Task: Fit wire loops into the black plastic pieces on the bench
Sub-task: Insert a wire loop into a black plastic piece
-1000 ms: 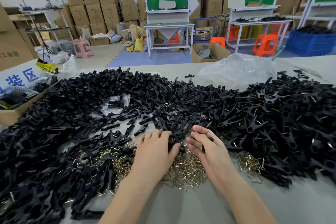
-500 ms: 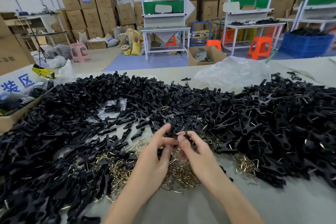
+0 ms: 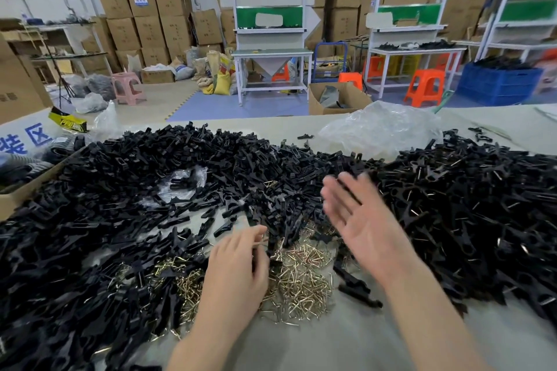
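A wide heap of black plastic pieces [image 3: 120,190] covers the grey bench [image 3: 331,346] and runs on into a second mass at the right [image 3: 467,205]. In front of it lies a pile of brass-coloured wire loops [image 3: 301,280]. My left hand [image 3: 238,268] hovers low over the left part of that pile, fingers curled, its fingertips pinching what looks like a thin wire loop. My right hand [image 3: 361,220] is raised above the heap, blurred, with palm open, fingers spread and nothing in it.
A crumpled clear plastic bag [image 3: 382,129] lies at the bench's far side, and a smaller one [image 3: 184,181] sits inside the heap. A cardboard box [image 3: 18,193] stands at the left edge. A few loose black pieces [image 3: 355,289] lie near my right forearm.
Both hands were together at the heap's front edge, working on one piece. Now they are apart: the right has swung up and rightward, open, while the left stays low over the loops.
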The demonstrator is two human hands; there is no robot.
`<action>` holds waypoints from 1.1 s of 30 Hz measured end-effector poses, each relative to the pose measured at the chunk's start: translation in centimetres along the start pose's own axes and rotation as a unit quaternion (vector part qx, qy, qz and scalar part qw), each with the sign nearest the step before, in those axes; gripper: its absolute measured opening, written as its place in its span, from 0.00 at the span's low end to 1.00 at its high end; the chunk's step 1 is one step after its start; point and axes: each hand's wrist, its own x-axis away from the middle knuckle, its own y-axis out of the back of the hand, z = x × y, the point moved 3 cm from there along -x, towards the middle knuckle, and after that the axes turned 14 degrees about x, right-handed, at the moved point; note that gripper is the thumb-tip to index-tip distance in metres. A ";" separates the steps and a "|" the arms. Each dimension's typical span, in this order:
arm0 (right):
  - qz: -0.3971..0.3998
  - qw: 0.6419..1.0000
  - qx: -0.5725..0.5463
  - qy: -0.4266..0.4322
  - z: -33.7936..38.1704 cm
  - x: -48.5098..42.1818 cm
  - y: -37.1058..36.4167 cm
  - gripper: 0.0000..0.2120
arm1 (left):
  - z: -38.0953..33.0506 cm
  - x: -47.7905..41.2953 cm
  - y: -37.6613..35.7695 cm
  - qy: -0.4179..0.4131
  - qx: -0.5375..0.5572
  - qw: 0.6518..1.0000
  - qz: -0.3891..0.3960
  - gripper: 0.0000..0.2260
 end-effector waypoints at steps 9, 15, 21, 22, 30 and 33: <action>0.015 0.631 0.754 0.183 -7.5 3.8 -1.9 0.15 | 1.7 -0.2 -0.2 0.009 -0.182 0.978 0.102 0.19; 0.022 0.617 0.763 0.193 -7.6 3.8 -1.7 0.14 | 1.6 -0.4 -0.1 -0.001 -0.158 0.984 0.079 0.16; 0.033 0.663 0.722 0.197 -7.1 3.8 -2.2 0.19 | 0.5 -0.1 -0.1 -0.056 -0.068 0.994 0.065 0.11; 0.031 0.688 0.698 0.196 -6.9 3.8 -2.2 0.18 | 0.4 -0.1 -0.1 -0.057 -0.044 0.995 0.066 0.11; 0.011 0.900 0.415 0.133 -5.4 3.8 -2.5 0.12 | -1.4 0.0 -0.4 -0.065 0.180 0.981 0.034 0.14; 0.039 0.942 0.321 0.085 -5.3 3.7 -2.4 0.10 | -2.1 0.1 -0.6 -0.051 0.244 0.968 0.015 0.17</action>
